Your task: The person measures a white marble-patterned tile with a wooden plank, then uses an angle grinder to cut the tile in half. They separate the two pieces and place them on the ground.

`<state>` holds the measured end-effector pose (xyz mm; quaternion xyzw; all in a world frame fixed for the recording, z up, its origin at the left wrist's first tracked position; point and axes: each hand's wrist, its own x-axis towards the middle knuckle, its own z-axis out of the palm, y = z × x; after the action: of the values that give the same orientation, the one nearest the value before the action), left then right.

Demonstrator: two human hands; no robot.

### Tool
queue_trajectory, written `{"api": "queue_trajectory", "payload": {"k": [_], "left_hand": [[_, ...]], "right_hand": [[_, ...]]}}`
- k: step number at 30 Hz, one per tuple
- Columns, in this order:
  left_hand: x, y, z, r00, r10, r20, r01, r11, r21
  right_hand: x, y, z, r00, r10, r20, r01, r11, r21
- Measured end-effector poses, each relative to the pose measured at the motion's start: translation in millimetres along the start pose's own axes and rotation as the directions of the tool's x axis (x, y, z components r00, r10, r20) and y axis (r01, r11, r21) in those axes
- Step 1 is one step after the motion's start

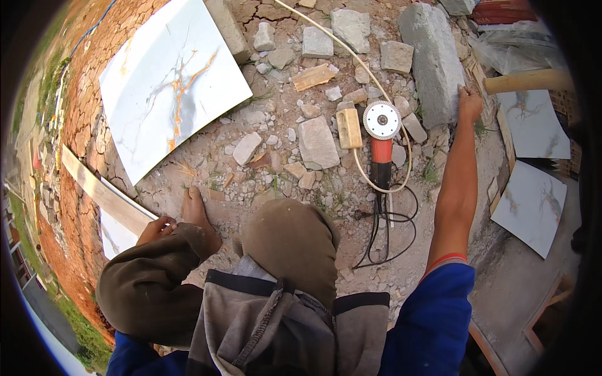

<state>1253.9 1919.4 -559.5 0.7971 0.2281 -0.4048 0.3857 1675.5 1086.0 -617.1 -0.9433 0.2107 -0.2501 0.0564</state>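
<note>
My left hand [160, 229] is closed on the edge of a long wooden strip [106, 194], which lies over a white tile [113, 235] beside my bare foot. My right hand [470, 103] is stretched forward, fingers curled on the side of a long grey concrete block [426, 59], just left of a pale wooden handle [527, 81]. Between my hands lies an angle grinder [381, 147] with a silver cutting disc and red-and-black body, beside a beige socket strip [348, 128] with cables. A large marbled white tile [172, 94] lies at upper left.
Broken stones [318, 141] and rubble cover the ground ahead. Two more marbled tiles [527, 210] lie at the right, beside plastic sheeting [511, 53]. Cracked red earth [88, 113] and grass run along the left. A looped black cable [411, 222] lies below the grinder.
</note>
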Motion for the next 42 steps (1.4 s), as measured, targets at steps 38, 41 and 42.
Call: {"api": "queue_trajectory", "payload": {"k": [38, 41, 42], "left_hand": [[-94.8, 456.3, 40.8, 0.342, 0.935, -0.095, -0.879, 0.283, -0.385], [-76.2, 461.0, 43.0, 0.29, 0.941, -0.176, -0.734, 0.1, -0.672], [-71.6, 460.3, 34.4, 0.365, 0.915, -0.173, -0.563, 0.069, -0.824]], "right_hand": [[-142.1, -251.7, -366.8, 0.981, -0.163, 0.102, -0.022, 0.435, 0.9], [-153.6, -326.6, -374.9, 0.939, -0.295, -0.179, 0.319, 0.543, 0.777], [-157.0, -350.7, -373.7, 0.888, -0.337, -0.312, 0.459, 0.632, 0.625]]}}
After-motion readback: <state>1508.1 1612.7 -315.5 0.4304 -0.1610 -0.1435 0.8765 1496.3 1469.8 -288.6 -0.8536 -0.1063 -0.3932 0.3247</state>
